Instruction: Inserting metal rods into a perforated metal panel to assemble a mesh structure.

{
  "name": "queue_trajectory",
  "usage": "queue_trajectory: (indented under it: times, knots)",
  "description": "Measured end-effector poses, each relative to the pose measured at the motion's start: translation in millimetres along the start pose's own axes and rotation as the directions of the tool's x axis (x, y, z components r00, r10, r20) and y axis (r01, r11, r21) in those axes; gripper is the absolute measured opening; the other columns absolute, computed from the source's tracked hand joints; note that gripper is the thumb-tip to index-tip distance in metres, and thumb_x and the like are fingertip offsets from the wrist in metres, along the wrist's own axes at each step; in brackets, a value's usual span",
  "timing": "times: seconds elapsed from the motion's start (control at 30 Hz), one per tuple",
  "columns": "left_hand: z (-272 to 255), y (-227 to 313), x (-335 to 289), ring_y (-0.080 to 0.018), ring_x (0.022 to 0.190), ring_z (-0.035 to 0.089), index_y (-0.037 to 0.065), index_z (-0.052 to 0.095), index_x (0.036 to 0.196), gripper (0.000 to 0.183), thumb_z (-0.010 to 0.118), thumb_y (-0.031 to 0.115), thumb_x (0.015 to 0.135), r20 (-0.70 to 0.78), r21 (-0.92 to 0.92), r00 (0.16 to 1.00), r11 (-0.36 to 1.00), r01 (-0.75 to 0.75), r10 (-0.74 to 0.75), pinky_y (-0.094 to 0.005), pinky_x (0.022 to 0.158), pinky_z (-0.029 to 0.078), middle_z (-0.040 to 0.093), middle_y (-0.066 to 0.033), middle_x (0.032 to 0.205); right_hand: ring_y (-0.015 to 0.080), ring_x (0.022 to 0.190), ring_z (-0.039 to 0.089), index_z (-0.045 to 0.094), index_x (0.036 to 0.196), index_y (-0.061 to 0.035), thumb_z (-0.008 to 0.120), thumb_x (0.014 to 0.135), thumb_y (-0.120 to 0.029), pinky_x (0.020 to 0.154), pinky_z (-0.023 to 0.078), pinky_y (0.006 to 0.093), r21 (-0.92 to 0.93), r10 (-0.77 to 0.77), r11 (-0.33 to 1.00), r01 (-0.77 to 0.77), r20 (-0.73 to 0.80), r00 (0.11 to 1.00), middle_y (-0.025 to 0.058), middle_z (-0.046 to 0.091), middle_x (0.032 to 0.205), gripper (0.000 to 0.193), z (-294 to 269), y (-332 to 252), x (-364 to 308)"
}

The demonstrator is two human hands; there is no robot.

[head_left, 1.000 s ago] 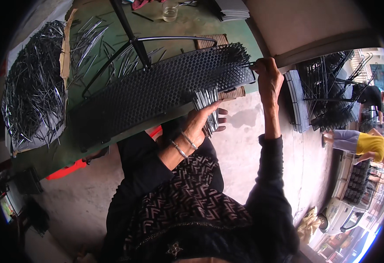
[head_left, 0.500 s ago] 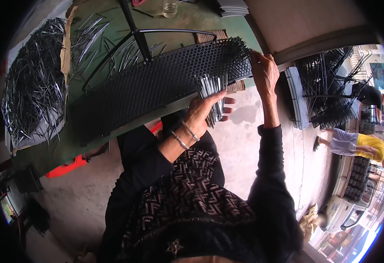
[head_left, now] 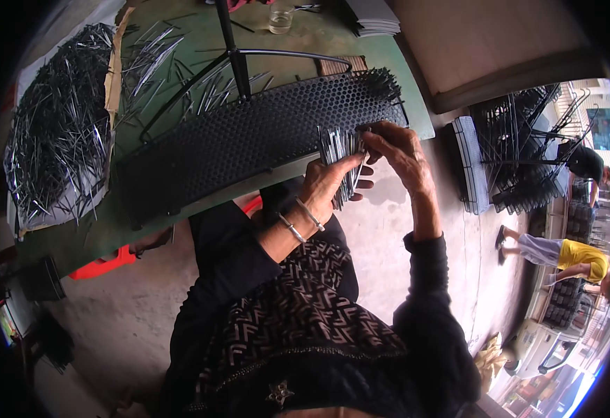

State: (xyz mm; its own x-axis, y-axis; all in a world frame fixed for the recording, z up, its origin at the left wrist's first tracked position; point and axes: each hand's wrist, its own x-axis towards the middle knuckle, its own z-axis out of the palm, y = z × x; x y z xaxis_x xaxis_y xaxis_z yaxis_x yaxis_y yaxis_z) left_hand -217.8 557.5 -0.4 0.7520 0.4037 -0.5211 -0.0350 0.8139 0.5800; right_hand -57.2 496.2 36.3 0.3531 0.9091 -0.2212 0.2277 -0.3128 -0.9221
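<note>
My left hand (head_left: 326,180) is closed round a bundle of thin dark shiny strips (head_left: 340,150), held upright near the table's front edge. Two metal bangles circle that wrist. My right hand (head_left: 399,155) pinches at the top right of this bundle, its fingertips touching the strip ends; whether a single strip is between them is too small to tell. Just beyond both hands lies a long black panel full of round holes (head_left: 249,132), slanting across the table. Short dark strips (head_left: 381,83) stand packed in the holes at its far right end.
A black metal frame (head_left: 238,66) stands behind the panel. An open box heaped with dark strips (head_left: 61,132) is at left, with loose strips (head_left: 151,63) scattered beside it. A glass (head_left: 280,21) stands at the back. Black racks (head_left: 514,153) and a person in yellow (head_left: 580,261) are at right.
My right hand has come from the panel's far right end back to the bundle in my left hand. The left hand keeps its hold. The person in yellow has shifted slightly.
</note>
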Motion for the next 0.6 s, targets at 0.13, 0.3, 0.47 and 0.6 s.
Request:
queue_trajectory:
  times: [0.13, 0.3, 0.47, 0.6]
  knots:
    - [-2.8, 1.7, 2.0, -0.0233, 0.075, 0.071, 0.004, 0.064, 0.111, 0.032, 0.065, 0.026, 0.087, -0.007, 0.047, 1.000, 0.999, 0.016, -0.015, -0.0301, 0.057, 0.055, 0.071, -0.0124, 0.094, 0.0122, 0.071, 0.062, 0.065, 0.101, 0.0046, 0.062, 0.092, -0.015, 0.065, 0.051, 0.0250, 0.095, -0.011, 0.995, 0.017, -0.058, 0.998, 0.0066, 0.065, 0.081, 0.022, 2.1, 3.8, -1.1]
    - [-1.1, 1.4, 3.3, -0.0246, 0.080, 0.071, 0.004, 0.062, 0.114, 0.033, 0.063, 0.025, 0.089, -0.017, 0.055, 0.999, 0.998, 0.039, -0.038, -0.0326, 0.059, 0.056, 0.070, -0.0140, 0.099, 0.0133, 0.073, 0.064, 0.064, 0.103, 0.0054, 0.060, 0.094, -0.015, 0.067, 0.052, 0.0252, 0.176, 0.013, 0.984, -0.002, -0.061, 0.998, 0.0087, 0.066, 0.081, 0.023, -2.1, 6.7, -5.4]
    - [-19.1, -8.6, 16.2, -0.0328, 0.090, 0.069, 0.006, 0.058, 0.119, 0.032, 0.059, 0.024, 0.093, 0.091, -0.159, 0.989, 0.979, 0.128, -0.114, -0.0420, 0.068, 0.059, 0.067, -0.0177, 0.105, 0.0159, 0.072, 0.068, 0.064, 0.099, 0.0048, 0.058, 0.094, -0.012, 0.068, 0.054, 0.0262, -0.032, -0.174, 0.983, 0.182, -0.485, 0.857, 0.0106, 0.068, 0.083, 0.019, -23.3, 13.5, -8.0]
    - [-20.7, -16.0, 21.0, -0.0331, 0.092, 0.068, 0.005, 0.057, 0.117, 0.030, 0.059, 0.024, 0.093, 0.112, -0.208, 0.982, 0.963, 0.170, -0.149, -0.0423, 0.072, 0.059, 0.066, -0.0175, 0.106, 0.0160, 0.077, 0.069, 0.064, 0.097, 0.0043, 0.058, 0.093, -0.010, 0.070, 0.054, 0.0263, -0.188, -0.275, 0.961, 0.201, -0.694, 0.666, 0.0092, 0.068, 0.081, 0.016, -47.1, 20.7, 4.6]
